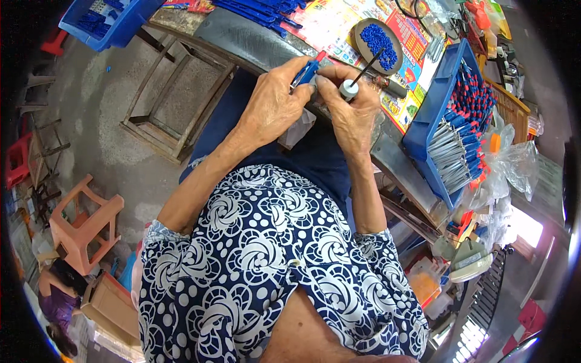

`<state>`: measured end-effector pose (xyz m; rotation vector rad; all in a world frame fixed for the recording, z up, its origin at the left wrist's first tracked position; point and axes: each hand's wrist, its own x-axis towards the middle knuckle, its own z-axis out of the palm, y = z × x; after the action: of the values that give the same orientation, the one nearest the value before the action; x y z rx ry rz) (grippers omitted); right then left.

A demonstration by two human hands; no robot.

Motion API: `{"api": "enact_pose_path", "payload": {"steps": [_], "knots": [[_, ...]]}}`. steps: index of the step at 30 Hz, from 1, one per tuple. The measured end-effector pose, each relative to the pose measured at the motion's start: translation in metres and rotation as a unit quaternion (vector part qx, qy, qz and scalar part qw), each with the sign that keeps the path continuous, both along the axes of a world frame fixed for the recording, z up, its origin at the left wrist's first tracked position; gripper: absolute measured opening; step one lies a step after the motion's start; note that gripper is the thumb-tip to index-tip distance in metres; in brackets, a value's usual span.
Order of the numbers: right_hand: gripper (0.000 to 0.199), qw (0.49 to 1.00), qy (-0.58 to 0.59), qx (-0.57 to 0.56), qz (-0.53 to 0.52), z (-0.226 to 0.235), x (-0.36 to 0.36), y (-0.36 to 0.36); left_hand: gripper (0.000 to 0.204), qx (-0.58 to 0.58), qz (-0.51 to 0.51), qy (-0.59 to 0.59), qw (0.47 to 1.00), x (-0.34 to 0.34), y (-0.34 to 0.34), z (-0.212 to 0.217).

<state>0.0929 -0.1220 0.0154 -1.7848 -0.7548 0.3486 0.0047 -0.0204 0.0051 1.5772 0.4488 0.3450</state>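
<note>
My left hand [273,100] is closed round a slim blue piece [307,72] with a red tip and a metal part along its side. Close against it, my right hand [351,112] pinches near the piece's lower end; whether a small part sits between those fingertips is hidden. Tucked in the same hand is a screwdriver [349,89] with a pale, round-ended handle, its thin dark shaft slanting up to the right. Just beyond the hands lies a shallow dish [359,45] of small blue parts [377,43]. A dark cylinder [394,88] rests beside my right fingers.
On the right stands a long blue tray [419,121] of metal pieces with blue and red ends. Blue strips [257,8] lie at the table's far edge. A blue bin [115,37] is at the upper left, near a wooden frame [175,103]. An orange stool [85,227] stands left.
</note>
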Motion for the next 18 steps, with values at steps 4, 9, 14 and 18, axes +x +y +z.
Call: {"api": "enact_pose_path", "payload": {"steps": [4, 9, 14, 18], "knots": [[0.01, 1.0, 0.019, 0.006, -0.016, -0.006, 0.0, -0.002, 0.032, 0.05, 0.026, -0.025, 0.998, 0.001, -0.004, 0.0], [0.008, 0.997, 0.036, 0.033, -0.052, -0.012, -0.003, -0.002, 0.037, 0.08, 0.008, 0.021, 0.997, 0.003, -0.008, 0.0], [0.005, 0.997, -0.005, 0.033, -0.072, -0.011, -0.007, 0.0, 0.035, 0.117, 0.013, -0.028, 0.993, 0.005, -0.013, -0.001], [0.005, 0.987, -0.144, 0.014, -0.066, -0.017, -0.004, 0.003, 0.035, 0.133, 0.008, -0.035, 0.991, 0.006, -0.012, -0.004]]}}
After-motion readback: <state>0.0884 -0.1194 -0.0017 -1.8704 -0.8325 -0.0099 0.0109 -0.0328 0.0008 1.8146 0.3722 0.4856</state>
